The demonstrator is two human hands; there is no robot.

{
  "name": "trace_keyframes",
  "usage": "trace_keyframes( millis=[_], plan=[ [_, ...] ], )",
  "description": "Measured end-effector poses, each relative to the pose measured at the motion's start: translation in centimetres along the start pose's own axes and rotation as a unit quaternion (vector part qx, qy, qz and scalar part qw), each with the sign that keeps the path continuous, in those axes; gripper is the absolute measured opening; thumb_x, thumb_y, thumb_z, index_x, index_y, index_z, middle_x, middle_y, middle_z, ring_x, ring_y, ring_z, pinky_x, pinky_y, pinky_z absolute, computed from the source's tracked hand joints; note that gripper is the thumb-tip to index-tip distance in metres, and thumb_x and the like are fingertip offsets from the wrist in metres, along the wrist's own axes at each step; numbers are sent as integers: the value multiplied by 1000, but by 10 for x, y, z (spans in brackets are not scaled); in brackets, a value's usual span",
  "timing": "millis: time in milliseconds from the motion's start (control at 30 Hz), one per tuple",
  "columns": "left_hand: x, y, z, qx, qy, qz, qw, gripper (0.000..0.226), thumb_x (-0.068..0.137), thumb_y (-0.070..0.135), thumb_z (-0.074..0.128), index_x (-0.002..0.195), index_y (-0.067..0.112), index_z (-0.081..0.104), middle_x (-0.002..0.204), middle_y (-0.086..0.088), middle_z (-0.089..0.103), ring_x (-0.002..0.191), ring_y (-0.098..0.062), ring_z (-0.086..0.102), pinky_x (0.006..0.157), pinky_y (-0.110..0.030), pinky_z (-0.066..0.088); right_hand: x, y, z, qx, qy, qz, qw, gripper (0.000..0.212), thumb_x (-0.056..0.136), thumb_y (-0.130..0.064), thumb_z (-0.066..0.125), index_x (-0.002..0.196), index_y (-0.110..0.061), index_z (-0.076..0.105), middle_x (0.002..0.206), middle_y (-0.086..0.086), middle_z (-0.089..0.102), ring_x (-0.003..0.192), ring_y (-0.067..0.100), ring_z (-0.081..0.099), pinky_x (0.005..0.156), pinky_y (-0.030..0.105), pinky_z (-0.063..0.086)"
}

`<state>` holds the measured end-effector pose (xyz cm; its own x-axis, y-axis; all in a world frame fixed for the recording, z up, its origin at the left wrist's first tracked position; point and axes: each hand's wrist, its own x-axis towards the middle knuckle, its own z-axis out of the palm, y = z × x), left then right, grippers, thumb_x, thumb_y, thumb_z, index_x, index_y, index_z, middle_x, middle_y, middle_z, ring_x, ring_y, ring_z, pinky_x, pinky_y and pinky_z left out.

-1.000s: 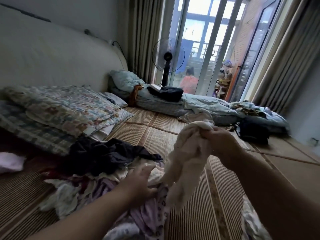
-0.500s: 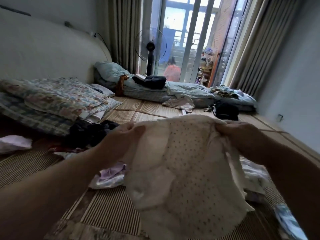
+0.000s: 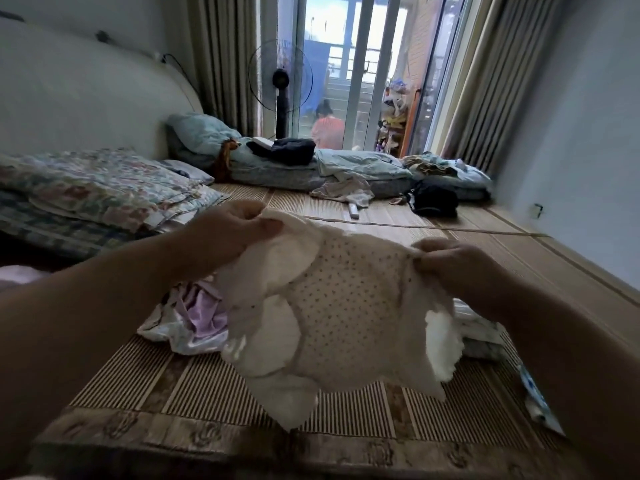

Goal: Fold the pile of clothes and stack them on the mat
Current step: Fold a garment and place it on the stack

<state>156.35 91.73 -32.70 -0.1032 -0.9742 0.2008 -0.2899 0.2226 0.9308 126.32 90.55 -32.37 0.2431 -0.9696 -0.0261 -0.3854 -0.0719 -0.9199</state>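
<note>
A small cream garment with dark dots [image 3: 346, 306] hangs spread out in the air above the striped bamboo mat [image 3: 214, 393]. My left hand [image 3: 228, 233] pinches its upper left corner and my right hand [image 3: 453, 265] pinches its upper right edge. White frilly parts dangle from its lower sides. Behind it on the mat lie a lilac and white piece of clothing [image 3: 194, 313] at the left and pale folded clothes [image 3: 481, 334] at the right, partly hidden by the garment and my right arm.
Folded floral quilts [image 3: 97, 188] lie at the left. A low mattress with blue bedding [image 3: 346, 168], a dark bag [image 3: 433, 199], a standing fan [image 3: 280, 84] and glass doors are at the far end. A person sits outside the doors.
One second ago my right hand alone held the bunched garment over the pile. My left hand has since taken the other corner and both hands have spread it open; the view has turned right.
</note>
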Motion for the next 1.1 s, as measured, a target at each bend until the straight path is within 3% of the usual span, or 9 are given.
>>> trace_keyframes(
  millis=[133,233,300,400,533,667,767,867,1100],
  plan=[
    [12,24,30,184,-51,45,981,18,89,25,63,72,21,61,58,11,60,52,0,55,44,-12,39,3,-17,42,-51,-129,-23,990,76,72,-6,78,137,-25,42,120,3,62,105,19,63,84,35,55],
    [20,35,55,334,-40,116,934,14,87,30,62,75,26,57,68,13,56,71,-10,55,55,-17,39,7,-27,88,-18,-91,-115,989,43,71,1,77,111,-11,64,97,9,71,85,13,67,75,31,56],
    [17,31,54,204,2,119,972,7,86,30,66,86,26,60,78,10,59,77,-10,56,65,-17,42,6,-30,98,50,-15,-105,993,17,77,-2,72,93,-6,71,87,12,71,76,17,67,74,35,56],
    [-1,-2,31,-80,-35,73,993,61,59,51,80,113,39,53,105,-1,62,89,-11,64,76,-27,52,6,-30,90,219,13,-60,974,9,83,-3,67,91,-2,70,87,14,71,75,23,67,71,34,57],
    [-39,-80,33,-43,-150,-10,988,104,44,51,90,133,51,35,121,-1,56,111,-18,60,80,-33,56,4,-39,76,325,52,-36,944,15,85,-11,67,99,-6,68,86,9,73,76,21,70,73,36,59],
    [-45,-123,60,44,-45,-21,998,29,68,16,73,86,39,70,84,7,72,84,-14,67,71,-32,57,2,-49,64,356,89,-7,930,24,83,-18,71,105,-8,68,94,9,74,82,22,72,75,41,59],
    [-34,-123,63,-20,43,-73,996,16,75,7,61,68,19,70,79,-10,70,79,-27,63,74,-39,53,-4,-45,49,355,109,-3,928,24,83,-20,71,104,-9,68,95,9,74,78,21,73,65,38,60],
    [-24,-116,57,-92,22,-80,992,14,87,-7,56,85,6,57,94,-17,65,88,-29,60,68,-25,52,-11,-34,34,353,114,2,929,13,86,-21,67,95,-13,68,88,7,75,72,18,73,56,32,58],
    [-15,-111,119,62,-152,-93,982,61,78,36,76,132,32,48,119,3,61,109,-13,60,93,-37,52,-28,-34,19,345,29,-5,938,23,81,-24,62,100,-13,67,84,8,75,71,21,73,52,35,57]
  ],
)
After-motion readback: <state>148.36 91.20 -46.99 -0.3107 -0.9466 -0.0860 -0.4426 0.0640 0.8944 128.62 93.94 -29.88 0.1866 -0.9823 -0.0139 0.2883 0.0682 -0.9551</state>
